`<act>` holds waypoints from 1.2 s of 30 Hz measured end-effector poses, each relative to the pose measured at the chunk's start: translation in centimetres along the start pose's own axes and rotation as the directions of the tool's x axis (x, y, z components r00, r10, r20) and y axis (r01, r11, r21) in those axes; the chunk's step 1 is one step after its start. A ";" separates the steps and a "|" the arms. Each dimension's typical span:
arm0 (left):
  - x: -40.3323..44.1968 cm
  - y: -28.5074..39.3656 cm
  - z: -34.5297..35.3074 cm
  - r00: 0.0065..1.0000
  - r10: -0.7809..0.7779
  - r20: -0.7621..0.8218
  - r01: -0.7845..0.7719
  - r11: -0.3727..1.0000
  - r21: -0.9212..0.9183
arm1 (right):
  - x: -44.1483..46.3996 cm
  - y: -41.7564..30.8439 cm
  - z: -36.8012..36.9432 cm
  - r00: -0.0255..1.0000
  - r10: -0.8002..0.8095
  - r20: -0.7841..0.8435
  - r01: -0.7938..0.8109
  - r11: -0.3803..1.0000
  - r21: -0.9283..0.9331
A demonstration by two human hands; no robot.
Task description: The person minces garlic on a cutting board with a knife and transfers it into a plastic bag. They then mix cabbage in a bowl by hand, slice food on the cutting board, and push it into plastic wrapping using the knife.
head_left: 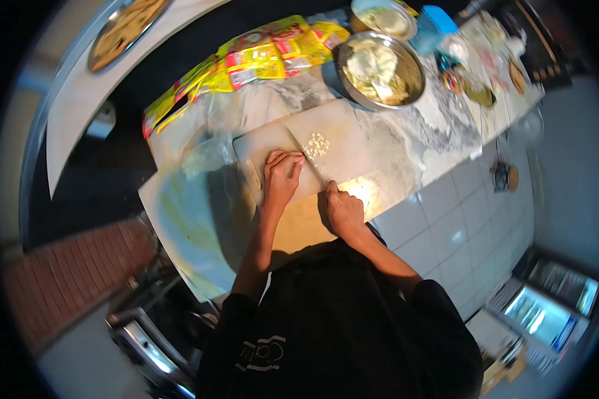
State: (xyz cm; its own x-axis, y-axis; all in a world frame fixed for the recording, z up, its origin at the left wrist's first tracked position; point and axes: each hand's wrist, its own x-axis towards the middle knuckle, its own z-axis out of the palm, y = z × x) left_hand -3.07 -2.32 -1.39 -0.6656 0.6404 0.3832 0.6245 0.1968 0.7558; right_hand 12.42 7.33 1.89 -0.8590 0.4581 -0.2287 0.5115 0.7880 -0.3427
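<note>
My right hand (345, 210) is closed around the handle of a kitchen knife (297, 140), its blade slanting across a white cutting board (350, 143). My left hand (283, 171) rests on the board beside the blade, fingers bent and pressed together near the cutting edge. Whatever sits under those fingertips is hidden. Small pale chopped bits (317, 144) lie in a loose patch on the other side of the blade. Left of my left hand, a thin, pale, elongated piece (254, 174) lies near the board's edge.
A steel bowl (381, 72) with pale leafy pieces stands behind the board, another bowl (384, 20) beyond it. Yellow-and-red packets (249, 58) line the counter's back edge. A clear plastic bag (206, 157) lies left of the board. A blue container (434, 28) is at back right.
</note>
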 end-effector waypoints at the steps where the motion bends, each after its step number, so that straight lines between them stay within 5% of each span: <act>1: -0.1 -0.2 0.0 1.000 -0.002 -0.007 0.002 1.000 0.002 | -0.3 -0.5 0.1 1.000 0.015 -0.016 -0.015 1.000 -0.006; 16: 2.1 -1.8 -0.9 0.980 0.106 0.167 -0.094 0.992 -0.081 | -0.4 -2.6 1.3 0.930 0.337 -0.144 -0.303 0.928 0.215; 36: 3.0 -1.6 -1.7 0.947 0.136 0.292 -0.108 0.988 -0.111 | -0.5 -5.2 1.6 0.934 0.349 -0.079 -0.302 0.886 0.352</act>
State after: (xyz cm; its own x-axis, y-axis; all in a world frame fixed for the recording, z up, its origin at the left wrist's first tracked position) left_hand -6.74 -1.94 -0.54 -0.4259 0.8499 0.3103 0.6434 0.0434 0.7643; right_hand 10.25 2.33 2.36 -0.6252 0.7354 -0.2612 0.7205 0.4153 -0.5553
